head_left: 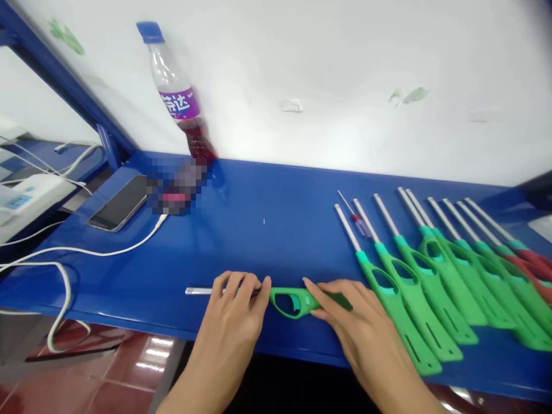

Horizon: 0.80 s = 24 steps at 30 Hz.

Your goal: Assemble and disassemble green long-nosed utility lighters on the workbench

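A long-nosed gas lighter [307,301] with a green body and silver tube lies crosswise near the front edge of the blue table, its tube pointing left. My left hand [236,310] is closed around the neck where tube and body meet, covering that part. My right hand [356,313] pinches the handle, thumb on the near side and fingers on the far side. Right of it lies a row of several green lighters [411,305], tubes pointing away. A small screwdriver [360,224] with a red and purple handle rests between two tubes. A tiny screw-like piece [264,221] lies mid-table.
Red lighters [537,264] lie at the far right. At the back left stands a bottle [179,103] with dark red drink, beside a phone [121,204] and a blurred-out object [179,187]. A white cable [107,253] trails off the left side. A white wall [323,69] closes the back.
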Available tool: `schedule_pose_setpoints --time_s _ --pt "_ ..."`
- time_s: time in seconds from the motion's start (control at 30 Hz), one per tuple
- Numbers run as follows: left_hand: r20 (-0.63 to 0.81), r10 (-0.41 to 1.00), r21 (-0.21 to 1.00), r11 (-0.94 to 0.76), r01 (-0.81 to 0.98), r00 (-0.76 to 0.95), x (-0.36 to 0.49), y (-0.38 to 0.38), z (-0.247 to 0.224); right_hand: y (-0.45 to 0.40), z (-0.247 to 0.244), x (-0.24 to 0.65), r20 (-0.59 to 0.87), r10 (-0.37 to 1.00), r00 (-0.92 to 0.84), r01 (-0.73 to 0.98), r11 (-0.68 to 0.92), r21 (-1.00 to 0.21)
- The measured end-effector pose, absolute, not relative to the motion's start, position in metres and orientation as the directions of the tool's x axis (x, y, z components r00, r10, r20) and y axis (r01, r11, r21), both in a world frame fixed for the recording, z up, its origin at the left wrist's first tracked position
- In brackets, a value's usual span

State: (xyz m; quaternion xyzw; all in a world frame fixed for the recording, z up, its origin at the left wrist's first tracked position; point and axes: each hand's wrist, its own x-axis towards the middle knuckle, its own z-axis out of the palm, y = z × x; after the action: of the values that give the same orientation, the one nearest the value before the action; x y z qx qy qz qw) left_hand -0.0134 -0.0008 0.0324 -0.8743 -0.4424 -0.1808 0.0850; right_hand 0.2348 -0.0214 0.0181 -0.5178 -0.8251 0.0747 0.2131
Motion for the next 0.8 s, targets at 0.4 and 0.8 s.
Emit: schedule_pose_setpoints --time_s 0.4,0.8 --pt "0.459 0.696 0.104 -0.659 0.745 0.551 -0.016 -0.015 0.029 -0.042 0.029 0.242 0.278 0.869 -0.409 0.804 0.488 -0.341" --pt "0.368 0.805 0.41 -0.59 0.696 0.465 -0.016 -0.013 0.042 -0.043 0.025 0.247 0.262 0.865 -0.428 0.838 0.489 -0.243"
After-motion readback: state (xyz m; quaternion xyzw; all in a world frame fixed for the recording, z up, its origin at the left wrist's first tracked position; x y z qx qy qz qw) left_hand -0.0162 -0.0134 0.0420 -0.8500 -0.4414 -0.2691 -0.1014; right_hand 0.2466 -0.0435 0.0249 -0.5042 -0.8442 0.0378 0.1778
